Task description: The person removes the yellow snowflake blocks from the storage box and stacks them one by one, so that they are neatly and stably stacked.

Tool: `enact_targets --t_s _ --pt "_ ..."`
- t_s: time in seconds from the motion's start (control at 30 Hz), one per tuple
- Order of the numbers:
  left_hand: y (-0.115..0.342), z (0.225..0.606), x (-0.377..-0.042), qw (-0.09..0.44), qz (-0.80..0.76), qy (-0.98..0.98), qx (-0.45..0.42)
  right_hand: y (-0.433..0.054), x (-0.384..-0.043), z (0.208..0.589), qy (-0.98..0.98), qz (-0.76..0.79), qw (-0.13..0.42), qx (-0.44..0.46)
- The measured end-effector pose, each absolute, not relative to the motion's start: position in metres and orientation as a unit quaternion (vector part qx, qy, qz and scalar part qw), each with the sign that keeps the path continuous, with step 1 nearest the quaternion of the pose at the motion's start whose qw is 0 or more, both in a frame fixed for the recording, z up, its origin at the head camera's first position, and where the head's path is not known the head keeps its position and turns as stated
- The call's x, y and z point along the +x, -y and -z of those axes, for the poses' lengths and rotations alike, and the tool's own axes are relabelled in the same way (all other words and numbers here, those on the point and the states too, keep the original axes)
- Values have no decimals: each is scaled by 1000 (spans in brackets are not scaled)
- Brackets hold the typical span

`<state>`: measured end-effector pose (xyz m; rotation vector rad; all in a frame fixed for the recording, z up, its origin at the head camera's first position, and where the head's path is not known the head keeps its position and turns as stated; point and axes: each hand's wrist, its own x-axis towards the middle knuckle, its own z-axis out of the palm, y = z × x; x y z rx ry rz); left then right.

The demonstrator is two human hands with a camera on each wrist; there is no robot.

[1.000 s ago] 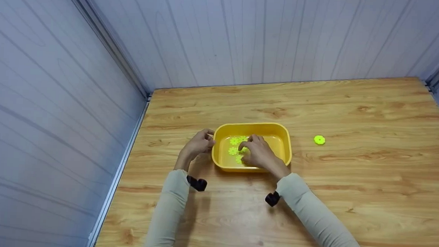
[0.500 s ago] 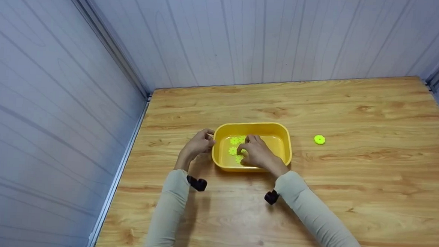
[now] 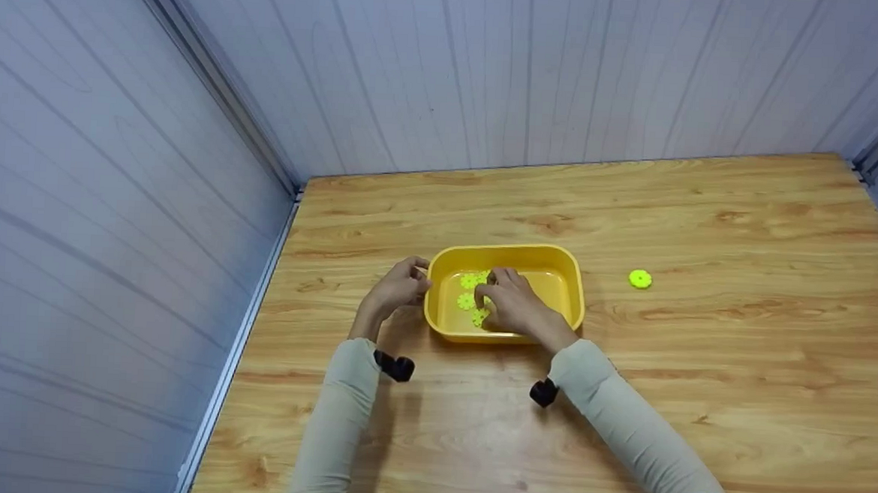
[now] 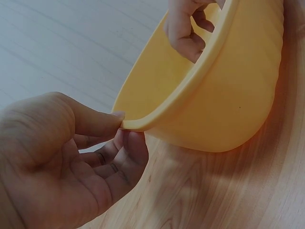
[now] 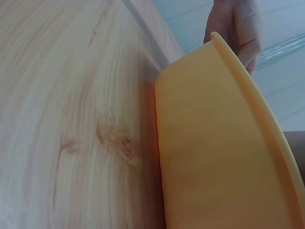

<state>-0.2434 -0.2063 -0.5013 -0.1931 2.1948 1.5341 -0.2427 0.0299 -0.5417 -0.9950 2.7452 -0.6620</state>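
In the head view, a yellow plastic bin (image 3: 566,324) sits on the wooden table. My left hand (image 3: 398,286) pinches its left rim; in the left wrist view, thumb and fingertips meet on either side of the rim (image 4: 136,125). Inside the bin is my right hand (image 3: 518,307), its fingers curled downward around a small yellow-green flower-shaped piece (image 3: 487,303), mostly covered by the hand. Other such pieces lie on the bin floor, among them one flower piece (image 3: 469,280) near the back and another flower piece (image 3: 465,301) beside the thumb. The right wrist view shows only the bin's outer wall (image 5: 205,133).
One more yellow-green flower piece (image 3: 639,279) lies on the table (image 3: 734,352) to the right of the bin. A pale panelled wall (image 3: 485,76) rises behind the table, and another side wall (image 3: 93,258) stands at left.
My right hand has shifted slightly within the bin, and the flower piece nearest the front has turned and moved a little. The left hand and bin stay in place.
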Motion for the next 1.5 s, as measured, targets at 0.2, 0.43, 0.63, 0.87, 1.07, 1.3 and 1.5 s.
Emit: enact_targets --t_s 0.2,0.43,0.63,0.87,1.07,1.3,1.5 --pt "206 500 -244 229 -552 -799 -72 -31 -241 540 -913 245 80 -316" --pt "205 501 -244 229 -551 -799 -75 -35 -240 539 -909 274 81 -305" --pt "206 503 -244 228 -544 -804 -74 -38 -242 537 -899 328 101 -273" --pt "206 503 -242 224 -561 -794 -67 -43 -246 536 -876 397 114 -249" --pt "205 503 -242 226 -563 -792 -71 -50 -249 531 -841 472 132 -229" --pt "205 502 -243 227 -552 -799 -70 -56 -252 522 -819 521 115 -209" --pt "204 501 -244 224 -549 -802 -75 -64 -250 511 -809 546 110 -187"
